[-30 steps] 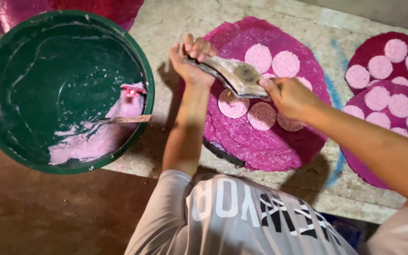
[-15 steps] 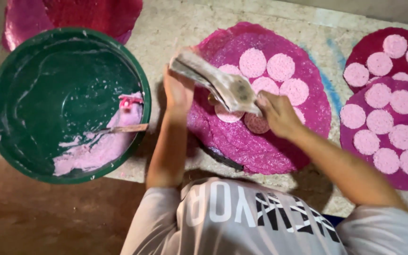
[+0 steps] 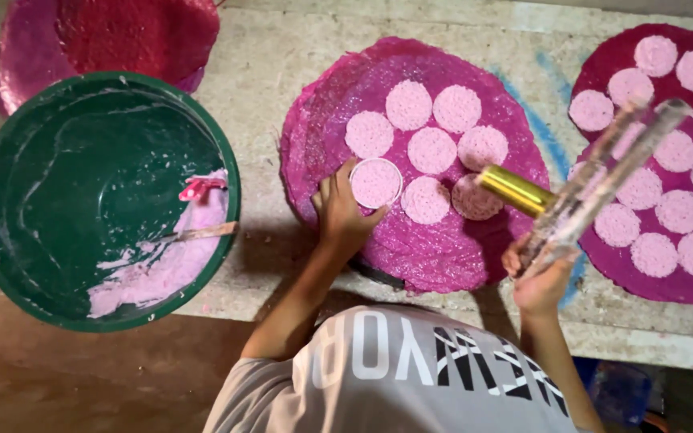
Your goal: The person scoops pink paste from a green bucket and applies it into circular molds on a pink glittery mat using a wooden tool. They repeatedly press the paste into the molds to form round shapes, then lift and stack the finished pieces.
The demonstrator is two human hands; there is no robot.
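I see the ring mould sitting on the magenta sheet, at the left end of the lower row of pale pink discs, full of pink paste. My left hand pinches its rim, fingers closed around the near edge. I judge it best lifted straight up, so the fresh disc keeps its round edge and does not smear the disc beside it. My right hand, right of the mould and off the sheet, is clenched on a clear scraper with a gold cap, held raised. The green basin of paste sits well left on the surface.
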